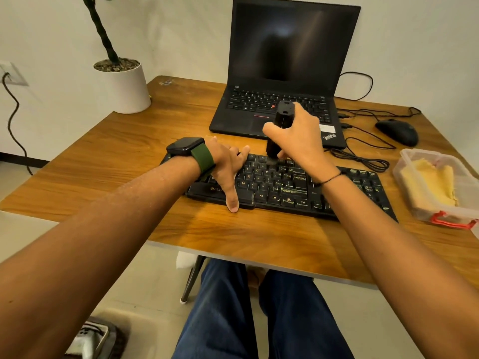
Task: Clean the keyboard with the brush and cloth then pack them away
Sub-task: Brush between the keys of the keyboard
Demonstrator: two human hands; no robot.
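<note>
A black keyboard (pixel 285 185) lies across the middle of the wooden table (pixel 155 141). My right hand (pixel 298 136) is shut on a black brush (pixel 281 120), held upright with its bristles touching the keys in the top rows. My left hand (pixel 228 164) presses flat on the keyboard's left part, fingers spread over the far edge and thumb hanging over the near edge. A yellow cloth (pixel 430 182) lies folded inside a clear plastic box (pixel 404 174) at the right.
An open black laptop (pixel 285 60) stands behind the keyboard. A black mouse (pixel 398 132) and loose cables (pixel 363 151) lie at the back right. A white plant pot (pixel 124 86) stands at the back left. The box has a red clip (pixel 451 221).
</note>
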